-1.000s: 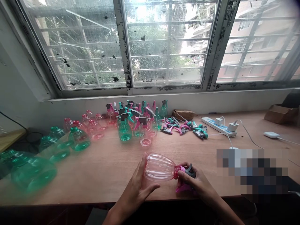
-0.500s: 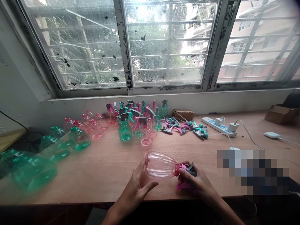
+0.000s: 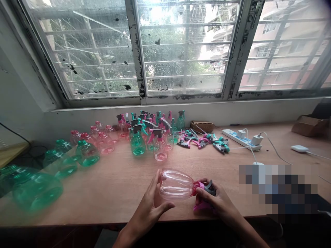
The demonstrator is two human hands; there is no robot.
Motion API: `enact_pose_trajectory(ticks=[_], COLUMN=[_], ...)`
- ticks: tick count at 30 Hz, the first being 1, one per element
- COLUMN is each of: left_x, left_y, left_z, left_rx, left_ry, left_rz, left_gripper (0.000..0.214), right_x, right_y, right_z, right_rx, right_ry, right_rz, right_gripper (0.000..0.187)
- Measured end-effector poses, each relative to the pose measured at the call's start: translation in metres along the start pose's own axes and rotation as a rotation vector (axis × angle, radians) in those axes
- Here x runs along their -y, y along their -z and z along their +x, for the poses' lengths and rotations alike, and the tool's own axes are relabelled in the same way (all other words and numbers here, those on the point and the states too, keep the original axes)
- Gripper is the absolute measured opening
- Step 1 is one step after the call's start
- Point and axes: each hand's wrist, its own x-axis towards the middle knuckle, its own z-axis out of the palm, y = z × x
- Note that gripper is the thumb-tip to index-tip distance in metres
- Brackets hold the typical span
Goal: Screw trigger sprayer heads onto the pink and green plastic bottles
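Note:
A clear pink spray bottle [image 3: 176, 184] lies sideways in front of me, its base to the left. My right hand [image 3: 210, 196] is closed around its neck and the pink-and-black spray head [image 3: 209, 187], fingers partly hiding the head. At the base end is my left hand [image 3: 152, 199], fingers stretched out and thumb well apart. Its fingers are beside or against the bottle's base; whether they press on it, I cannot tell.
Assembled pink and green spray bottles [image 3: 138, 141] stand by the window wall. Loose spray heads [image 3: 201, 139] lie right of them. Headless green bottles [image 3: 37, 189] and pink bottles [image 3: 104, 141] stand left. A power strip [image 3: 241, 139] and cardboard box [image 3: 310, 124] are at right.
The bottle and my right hand have shifted very slightly left, bringing the base closer to my left hand. The rest looks the same.

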Motion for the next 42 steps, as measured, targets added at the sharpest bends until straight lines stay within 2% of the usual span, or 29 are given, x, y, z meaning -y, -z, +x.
enact_pose_trajectory(ticks=[3,8,12,14,19,21,25,32,38,42], left_x=[-0.001,0.000,-0.004,-0.004,0.005,0.009,0.007,0.005,0.006,0.005], left_y=[0.001,0.001,0.001,0.002,0.002,0.001,0.000,0.000,0.001,0.000], left_z=[0.001,0.004,0.003,0.002,0.001,0.000,-0.002,-0.002,-0.002,0.000], left_rx=[-0.004,0.002,0.014,0.016,0.015,0.021,0.042,0.052,0.067,0.058], left_ry=[0.035,-0.028,-0.007,0.015,-0.055,-0.080,-0.026,-0.102,-0.063,-0.085], left_rz=[0.041,0.070,-0.013,-0.035,0.092,0.106,0.063,0.096,0.091,0.124], left_gripper=[0.084,0.082,0.094,0.092,0.085,0.088,0.101,0.086,0.096,0.089], right_x=[0.002,0.003,0.001,0.000,-0.001,-0.002,-0.001,0.001,-0.002,-0.001], right_y=[-0.001,-0.001,-0.002,-0.001,0.000,0.000,-0.001,-0.001,-0.001,-0.002], right_z=[0.000,0.000,0.000,0.000,0.001,0.001,0.000,-0.001,0.001,0.001], right_rx=[-0.001,-0.006,-0.020,-0.019,-0.019,-0.009,0.012,-0.006,0.001,-0.016], right_ry=[-0.006,0.015,0.016,0.009,0.019,0.017,0.015,0.008,0.016,0.021], right_rz=[0.000,0.012,0.019,0.025,0.040,0.048,0.022,0.014,0.026,0.012], right_gripper=[0.035,0.031,0.033,0.034,0.034,0.033,0.033,0.032,0.033,0.034])
